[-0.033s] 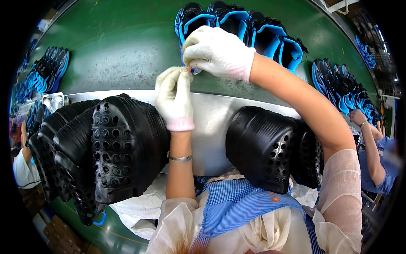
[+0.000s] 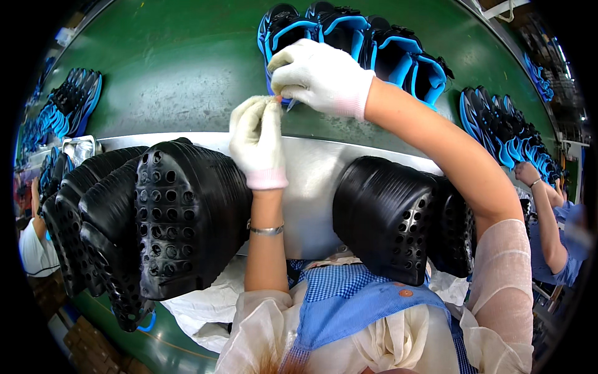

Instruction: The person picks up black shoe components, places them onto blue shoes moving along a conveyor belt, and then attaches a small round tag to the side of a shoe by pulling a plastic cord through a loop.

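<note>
Both my hands wear white knit gloves with pink cuffs, and they meet fingertip to fingertip above the metal edge of the green table. My left hand [image 2: 255, 137] is closed in a pinch, with a bare fingertip poking out of the glove. From the right, my right hand [image 2: 324, 78] comes over with its fingers pinched close to that fingertip. A tiny pale sliver [image 2: 291, 105] shows beneath the right fingers; what it is I cannot make out. Just beyond, partly covered by my right hand, stands a row of black shoes with bright blue linings [image 2: 339, 28].
Black ribbed plastic pieces with rows of holes stack up left [image 2: 187, 218] and right [image 2: 386, 212] of my arms. More black-and-blue shoes line the green table [image 2: 180, 62] at far left [image 2: 78, 103] and right [image 2: 504, 131]. A co-worker's arm [image 2: 548, 218] reaches in at the right.
Both hands have shifted very slightly, the right one a little down and to the left. Their fingertips stay together, and the pale sliver shows more clearly.
</note>
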`<state>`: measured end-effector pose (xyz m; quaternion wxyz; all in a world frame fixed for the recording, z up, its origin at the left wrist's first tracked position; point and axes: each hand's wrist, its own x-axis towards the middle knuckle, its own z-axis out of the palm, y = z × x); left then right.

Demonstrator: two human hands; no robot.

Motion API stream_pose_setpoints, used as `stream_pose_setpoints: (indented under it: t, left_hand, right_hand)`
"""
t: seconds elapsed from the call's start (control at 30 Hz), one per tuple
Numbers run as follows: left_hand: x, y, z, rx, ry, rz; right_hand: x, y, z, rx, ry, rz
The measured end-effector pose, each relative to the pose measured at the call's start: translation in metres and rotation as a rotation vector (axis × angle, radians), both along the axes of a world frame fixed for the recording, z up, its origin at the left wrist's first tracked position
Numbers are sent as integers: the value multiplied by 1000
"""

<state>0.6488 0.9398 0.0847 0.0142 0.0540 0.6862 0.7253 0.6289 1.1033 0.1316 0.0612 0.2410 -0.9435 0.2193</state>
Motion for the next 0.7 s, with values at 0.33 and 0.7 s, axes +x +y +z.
stream_pose_setpoints:
  t: [0.33,0.7]
  left_hand:
    - [-6,33,-37,108,-164,-166]
    - [37,62,-6,12,-4,-309]
  right_hand:
    - [20,23,-11,74,-138,-245]
    - [98,54,27,-109,-183,-375]
